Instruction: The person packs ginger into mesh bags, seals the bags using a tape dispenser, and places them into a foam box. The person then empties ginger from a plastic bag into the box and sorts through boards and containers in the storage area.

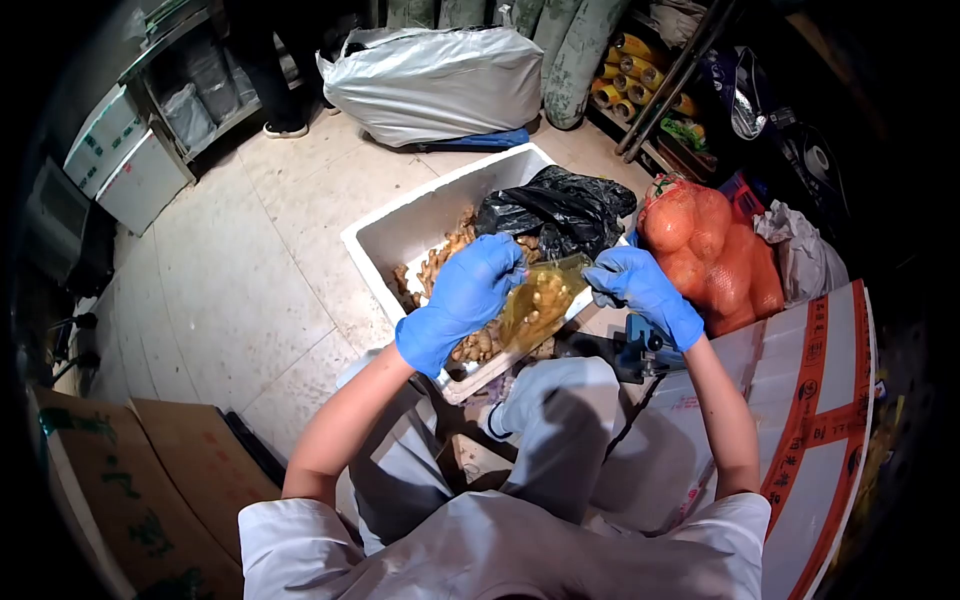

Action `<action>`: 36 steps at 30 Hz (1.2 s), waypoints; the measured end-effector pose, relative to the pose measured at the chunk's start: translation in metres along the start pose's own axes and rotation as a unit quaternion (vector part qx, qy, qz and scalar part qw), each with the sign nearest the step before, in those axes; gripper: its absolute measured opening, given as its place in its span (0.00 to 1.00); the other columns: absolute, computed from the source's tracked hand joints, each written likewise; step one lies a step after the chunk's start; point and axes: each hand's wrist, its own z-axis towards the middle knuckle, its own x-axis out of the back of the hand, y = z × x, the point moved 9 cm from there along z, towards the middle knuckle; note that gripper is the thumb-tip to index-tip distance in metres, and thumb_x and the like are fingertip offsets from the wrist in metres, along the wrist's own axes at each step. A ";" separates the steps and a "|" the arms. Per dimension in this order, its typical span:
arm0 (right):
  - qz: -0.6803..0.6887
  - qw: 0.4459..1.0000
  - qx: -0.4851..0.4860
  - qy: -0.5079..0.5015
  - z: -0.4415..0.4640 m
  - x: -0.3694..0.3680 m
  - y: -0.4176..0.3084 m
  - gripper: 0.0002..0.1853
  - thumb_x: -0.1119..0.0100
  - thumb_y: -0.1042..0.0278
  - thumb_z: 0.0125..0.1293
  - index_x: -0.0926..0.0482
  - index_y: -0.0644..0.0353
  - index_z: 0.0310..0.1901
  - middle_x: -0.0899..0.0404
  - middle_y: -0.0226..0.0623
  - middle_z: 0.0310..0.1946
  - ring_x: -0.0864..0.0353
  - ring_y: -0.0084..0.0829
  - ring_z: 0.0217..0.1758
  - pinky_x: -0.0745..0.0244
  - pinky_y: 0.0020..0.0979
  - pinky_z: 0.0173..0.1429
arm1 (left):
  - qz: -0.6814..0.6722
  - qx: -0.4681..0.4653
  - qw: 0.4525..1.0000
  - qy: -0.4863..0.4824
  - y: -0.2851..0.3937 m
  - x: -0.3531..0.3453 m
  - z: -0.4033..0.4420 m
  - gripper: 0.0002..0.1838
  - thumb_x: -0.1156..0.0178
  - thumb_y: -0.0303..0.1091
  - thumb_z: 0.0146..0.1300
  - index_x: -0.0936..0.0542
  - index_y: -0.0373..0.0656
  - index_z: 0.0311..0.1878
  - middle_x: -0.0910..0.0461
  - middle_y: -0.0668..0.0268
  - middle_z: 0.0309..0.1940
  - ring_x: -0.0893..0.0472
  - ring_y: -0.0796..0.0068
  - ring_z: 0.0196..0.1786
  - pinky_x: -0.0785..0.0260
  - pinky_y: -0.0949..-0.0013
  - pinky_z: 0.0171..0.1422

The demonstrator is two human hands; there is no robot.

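Observation:
My left hand (468,292), in a blue glove, pinches the left side of the mouth of a yellowish see-through plastic bag (541,305). My right hand (643,289), gloved the same way, has its fingers closed on the bag's right upper edge. Pale lumps, seemingly pieces of ginger, show through the plastic. Below and behind the bag stands a white foam box (377,245) with ginger roots (478,343) in it. A crumpled black plastic bag (560,208) covers the box's far right part.
Red net sacks of round produce (705,250) stand right of the box. A taped white carton (740,400) is near my right arm, brown cardboard (150,480) at lower left. Beyond lies a large white sack (435,85). Another person's legs (275,60) show at upper left.

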 end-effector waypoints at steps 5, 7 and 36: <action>0.122 0.988 -0.098 0.020 -0.005 0.002 -0.005 0.16 0.46 0.63 0.57 0.33 0.66 0.20 0.40 0.37 0.14 0.39 0.26 0.20 0.41 0.29 0.27 | -0.001 -0.064 0.997 0.031 0.027 0.018 0.017 0.07 0.45 0.21 0.45 0.29 0.39 0.29 0.32 0.59 0.24 0.31 0.58 0.30 0.39 0.65 0.34; -0.101 0.994 0.040 0.028 -0.001 0.000 -0.022 0.16 0.45 0.62 0.56 0.32 0.66 0.20 0.40 0.39 0.14 0.38 0.27 0.20 0.41 0.30 0.27 | 0.077 -0.091 0.993 0.017 0.033 0.021 0.019 0.07 0.45 0.21 0.44 0.30 0.39 0.30 0.32 0.59 0.24 0.31 0.58 0.30 0.39 0.65 0.35; 0.099 0.994 0.030 0.022 -0.004 0.011 -0.044 0.14 0.47 0.66 0.59 0.31 0.62 0.19 0.35 0.25 0.16 0.39 0.15 0.19 0.42 0.19 0.24 | -0.435 0.269 0.859 0.013 -0.090 -0.014 -0.030 0.38 0.33 0.32 0.45 0.39 0.39 0.60 0.28 0.65 0.39 0.26 0.80 0.34 0.34 0.77 0.38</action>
